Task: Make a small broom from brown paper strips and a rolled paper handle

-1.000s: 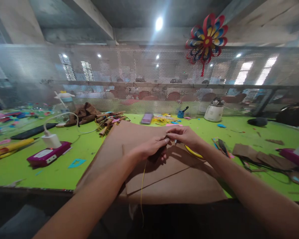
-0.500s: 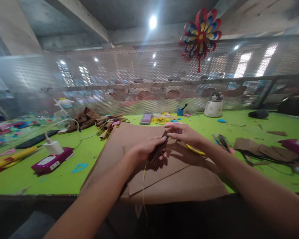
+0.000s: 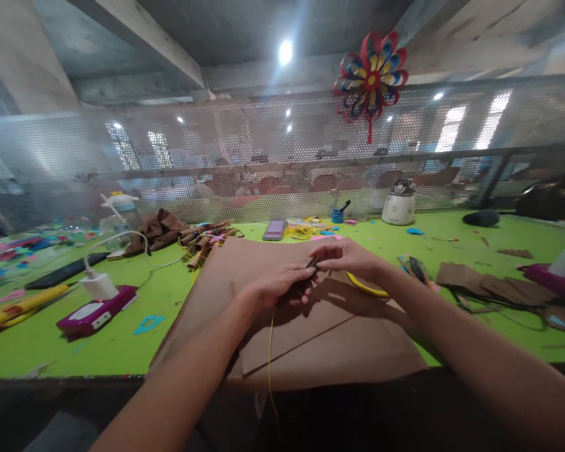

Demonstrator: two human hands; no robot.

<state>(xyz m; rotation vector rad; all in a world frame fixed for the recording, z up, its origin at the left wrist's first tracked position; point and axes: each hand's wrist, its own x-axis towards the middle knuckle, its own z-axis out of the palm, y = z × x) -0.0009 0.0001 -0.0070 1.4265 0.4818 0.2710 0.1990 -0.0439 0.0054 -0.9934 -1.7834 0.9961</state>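
My left hand (image 3: pixel 282 284) is closed around a folded bundle of brown paper (image 3: pixel 313 262), most of it hidden by the fingers. At the bundle's upper end, my right hand (image 3: pixel 343 256) pinches it with thumb and fingertips. A thin yellow string (image 3: pixel 270 351) hangs from below my left hand past the table edge. Under both hands lie large brown paper sheets (image 3: pixel 282 367). A curved yellow strip or handle (image 3: pixel 365 285) lies on the paper beneath my right wrist; its kind is unclear.
On the green table (image 3: pixel 169 295), a purple power strip (image 3: pixel 96 311) with a white charger stands left. Rolled brown paper pieces (image 3: pixel 207 242) lie behind it. To the right are brown paper pieces (image 3: pixel 489 282). A white bottle (image 3: pixel 399 204) stands at the back before a perforated metal screen (image 3: pixel 245 182).
The folded brown paper has turned in my left hand, so less of its pleated face shows. My right fingers have closed in on its end. The view has shifted slightly.
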